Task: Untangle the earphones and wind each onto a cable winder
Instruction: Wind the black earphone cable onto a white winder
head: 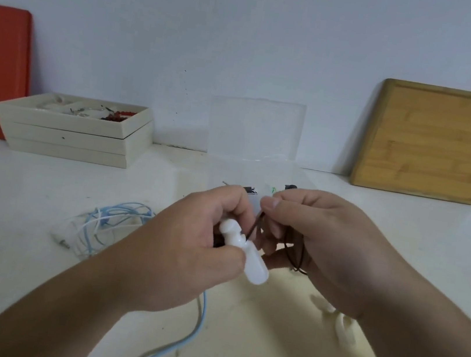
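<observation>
Earphones' black cord is pinched btwn thumb & fingers of your right hand, running down to the white cable winder gripped in your curled left hand, both held above the surface. More black cord loops under the right palm. Blue & white earphones lie tangled on the surface at left; another winder rests below your right wrist.

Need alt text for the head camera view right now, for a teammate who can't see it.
Two hands work over a white table: the left hand grips a white cable winder while the right hand pinches a black earphone cable against it. A tangled blue and white earphone lies to the left.
</observation>
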The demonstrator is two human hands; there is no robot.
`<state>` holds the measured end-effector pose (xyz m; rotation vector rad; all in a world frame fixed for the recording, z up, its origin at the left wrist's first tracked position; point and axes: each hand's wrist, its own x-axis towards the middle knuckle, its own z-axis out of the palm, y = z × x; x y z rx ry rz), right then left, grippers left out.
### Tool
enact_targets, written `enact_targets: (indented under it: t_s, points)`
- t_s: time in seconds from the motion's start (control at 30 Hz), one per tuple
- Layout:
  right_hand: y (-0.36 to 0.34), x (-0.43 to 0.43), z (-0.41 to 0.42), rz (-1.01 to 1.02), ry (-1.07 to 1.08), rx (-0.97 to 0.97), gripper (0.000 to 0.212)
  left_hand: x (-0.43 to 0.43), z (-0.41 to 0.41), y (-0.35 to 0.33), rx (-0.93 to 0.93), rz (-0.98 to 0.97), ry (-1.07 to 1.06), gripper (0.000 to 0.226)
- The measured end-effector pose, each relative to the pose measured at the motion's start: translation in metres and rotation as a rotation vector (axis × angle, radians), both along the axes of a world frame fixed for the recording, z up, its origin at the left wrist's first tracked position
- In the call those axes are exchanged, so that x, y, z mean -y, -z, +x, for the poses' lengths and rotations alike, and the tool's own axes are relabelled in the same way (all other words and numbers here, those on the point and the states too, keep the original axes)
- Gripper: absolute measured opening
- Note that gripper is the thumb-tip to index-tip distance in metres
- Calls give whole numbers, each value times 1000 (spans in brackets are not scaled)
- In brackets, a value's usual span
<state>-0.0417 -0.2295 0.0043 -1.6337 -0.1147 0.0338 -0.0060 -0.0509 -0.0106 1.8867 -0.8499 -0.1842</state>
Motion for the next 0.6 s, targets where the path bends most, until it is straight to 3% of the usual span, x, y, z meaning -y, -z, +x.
enact_targets:
  t_s: [0.2, 0.37, 0.6]
  points:
    - [0, -6, -1, 107, 94, -125, 35, 1, 2, 2, -1, -125, -132, 21]
    - [-5, -5, -3, 108, 114, -14, 52, 4, 1, 1, 7, -281, -223, 26]
    - [-1, -8, -3, 14, 217, 85, 40, 7, -1, 0, 91, -318, -226, 38]
